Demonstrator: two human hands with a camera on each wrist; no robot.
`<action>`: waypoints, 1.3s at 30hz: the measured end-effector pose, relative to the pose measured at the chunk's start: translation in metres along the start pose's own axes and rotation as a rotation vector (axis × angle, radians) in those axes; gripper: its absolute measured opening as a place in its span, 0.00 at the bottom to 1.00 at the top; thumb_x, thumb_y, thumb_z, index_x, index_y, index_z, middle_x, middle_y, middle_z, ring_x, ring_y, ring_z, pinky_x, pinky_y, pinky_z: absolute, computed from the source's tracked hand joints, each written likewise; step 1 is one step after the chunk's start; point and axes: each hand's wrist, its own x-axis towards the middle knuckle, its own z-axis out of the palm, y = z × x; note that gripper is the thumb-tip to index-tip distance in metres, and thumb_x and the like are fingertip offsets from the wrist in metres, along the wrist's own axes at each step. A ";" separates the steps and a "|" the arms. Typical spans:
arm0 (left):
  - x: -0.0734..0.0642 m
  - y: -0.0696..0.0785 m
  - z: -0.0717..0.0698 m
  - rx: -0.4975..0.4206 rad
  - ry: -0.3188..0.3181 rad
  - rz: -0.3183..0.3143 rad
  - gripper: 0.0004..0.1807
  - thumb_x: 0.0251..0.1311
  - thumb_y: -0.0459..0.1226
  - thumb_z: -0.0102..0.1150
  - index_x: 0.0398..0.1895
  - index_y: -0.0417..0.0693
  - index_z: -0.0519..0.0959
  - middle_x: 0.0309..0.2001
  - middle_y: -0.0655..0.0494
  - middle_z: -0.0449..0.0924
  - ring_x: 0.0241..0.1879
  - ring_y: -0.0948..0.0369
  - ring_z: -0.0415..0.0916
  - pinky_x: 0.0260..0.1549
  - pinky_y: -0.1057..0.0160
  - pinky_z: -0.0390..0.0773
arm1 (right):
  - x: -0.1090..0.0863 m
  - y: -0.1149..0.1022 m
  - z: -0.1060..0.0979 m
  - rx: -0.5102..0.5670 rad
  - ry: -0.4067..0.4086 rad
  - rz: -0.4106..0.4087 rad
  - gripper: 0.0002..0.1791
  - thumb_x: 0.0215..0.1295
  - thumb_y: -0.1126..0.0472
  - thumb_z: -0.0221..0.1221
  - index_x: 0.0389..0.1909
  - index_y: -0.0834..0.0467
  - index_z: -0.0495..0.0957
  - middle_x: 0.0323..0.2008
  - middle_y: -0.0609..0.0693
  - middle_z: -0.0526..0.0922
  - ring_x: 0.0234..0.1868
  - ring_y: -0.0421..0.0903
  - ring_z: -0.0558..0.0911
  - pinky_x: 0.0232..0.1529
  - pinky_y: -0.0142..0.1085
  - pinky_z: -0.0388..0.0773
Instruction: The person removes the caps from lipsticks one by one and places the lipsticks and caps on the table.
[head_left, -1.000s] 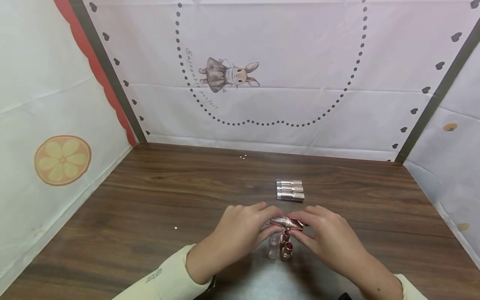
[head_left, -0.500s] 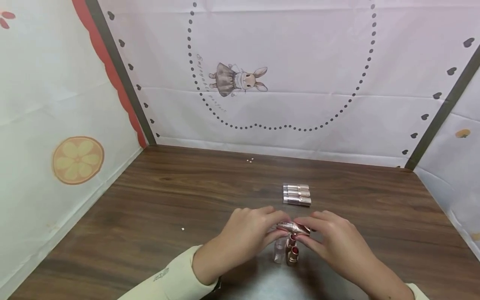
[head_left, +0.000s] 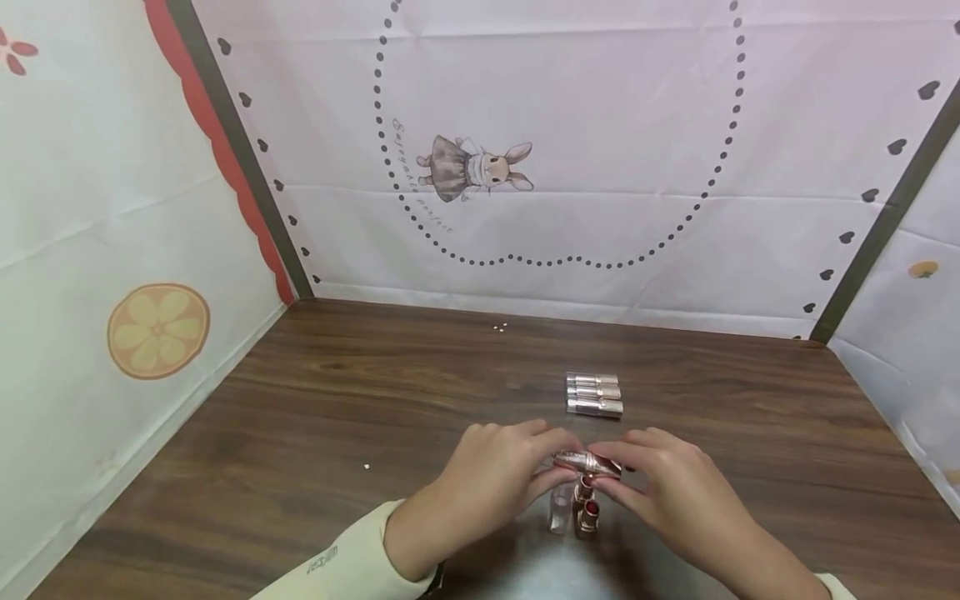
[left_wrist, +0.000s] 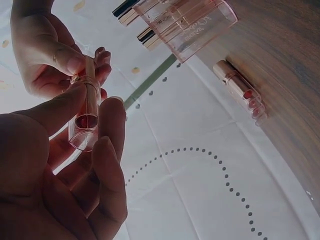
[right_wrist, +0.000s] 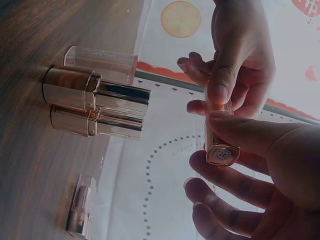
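Observation:
A rose-gold lipstick (head_left: 602, 466) lies level between both hands, above the table. My left hand (head_left: 495, 467) pinches its clear cap end between thumb and fingers. At the other end my right hand (head_left: 671, 487) grips the gold base, whose round bottom label shows in the right wrist view. Through the clear cap (left_wrist: 80, 139) the dark red tip of the lipstick is visible in the left wrist view. Just below the hands stand two uncapped lipsticks (head_left: 588, 518), upright, with red tips inside gold tubes. Beside them stands a loose clear cap (head_left: 559, 510).
Three capped lipsticks (head_left: 594, 407) lie side by side beyond the hands on the dark wood table (head_left: 375, 383). Small white specks (head_left: 500, 327) dot the table toward the back. Printed white cloth (head_left: 600, 125) forms the back and side walls.
The head view has shifted, so the scene sits slightly lower and farther right. Both hands keep hold of the lipstick, with little visible movement; the standing and lying lipsticks stay in place.

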 end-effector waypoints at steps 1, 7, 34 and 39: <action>0.000 0.000 0.000 0.001 0.002 0.002 0.14 0.63 0.54 0.62 0.48 0.65 0.83 0.32 0.69 0.83 0.20 0.70 0.74 0.16 0.71 0.62 | 0.000 0.000 0.000 -0.001 0.002 -0.001 0.18 0.48 0.55 0.77 0.43 0.44 0.88 0.33 0.34 0.84 0.31 0.30 0.77 0.28 0.28 0.73; 0.000 0.001 0.000 0.004 0.015 0.001 0.13 0.63 0.54 0.62 0.47 0.65 0.83 0.31 0.69 0.82 0.20 0.69 0.76 0.16 0.70 0.63 | -0.002 0.002 0.001 0.013 0.027 -0.026 0.19 0.47 0.56 0.77 0.42 0.44 0.88 0.32 0.33 0.83 0.31 0.30 0.77 0.29 0.27 0.73; -0.008 0.004 0.004 -0.007 0.053 0.016 0.12 0.62 0.54 0.62 0.45 0.67 0.83 0.30 0.70 0.81 0.19 0.72 0.74 0.16 0.73 0.60 | -0.008 0.002 0.001 0.081 -0.009 -0.026 0.17 0.49 0.57 0.76 0.43 0.45 0.88 0.33 0.34 0.83 0.31 0.27 0.74 0.27 0.24 0.72; -0.006 0.003 0.002 -0.011 0.061 0.025 0.12 0.62 0.54 0.63 0.45 0.66 0.83 0.29 0.70 0.81 0.18 0.74 0.71 0.16 0.74 0.60 | -0.005 0.002 0.000 0.083 0.013 -0.039 0.18 0.48 0.57 0.76 0.43 0.45 0.88 0.33 0.33 0.83 0.32 0.27 0.75 0.28 0.23 0.72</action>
